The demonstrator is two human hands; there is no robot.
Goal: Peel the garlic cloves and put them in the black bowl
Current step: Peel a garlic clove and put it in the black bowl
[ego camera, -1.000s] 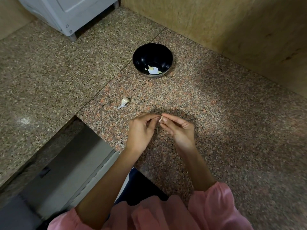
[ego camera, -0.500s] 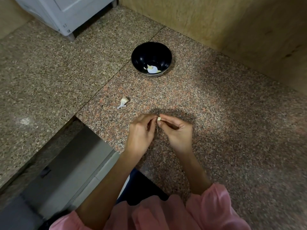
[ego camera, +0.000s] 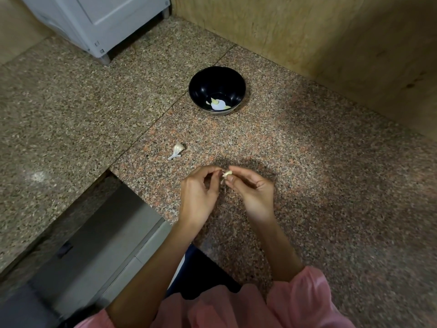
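My right hand [ego camera: 250, 192] pinches a small pale garlic clove [ego camera: 227, 172] between thumb and forefinger, just above the granite counter. My left hand [ego camera: 198, 192] is beside it, its fingertips pinching a thin strip of skin that hangs from the clove. The black bowl [ego camera: 233, 78] stands farther back on the counter with a few pale garlic pieces [ego camera: 218, 104] at its bottom. A loose bit of white garlic skin with a stem [ego camera: 176, 150] lies on the counter left of and beyond my hands.
The speckled granite counter [ego camera: 331, 185] runs to a wooden wall [ego camera: 331, 31] at the back right. A white appliance [ego camera: 99, 17] stands at the back left. The counter edge drops to a grey cabinet front [ego camera: 99, 237] at lower left.
My hands have drawn slightly apart and the clove now shows more between the fingertips, with a strip of skin hanging from it. The bowl and skin scrap lie as before.
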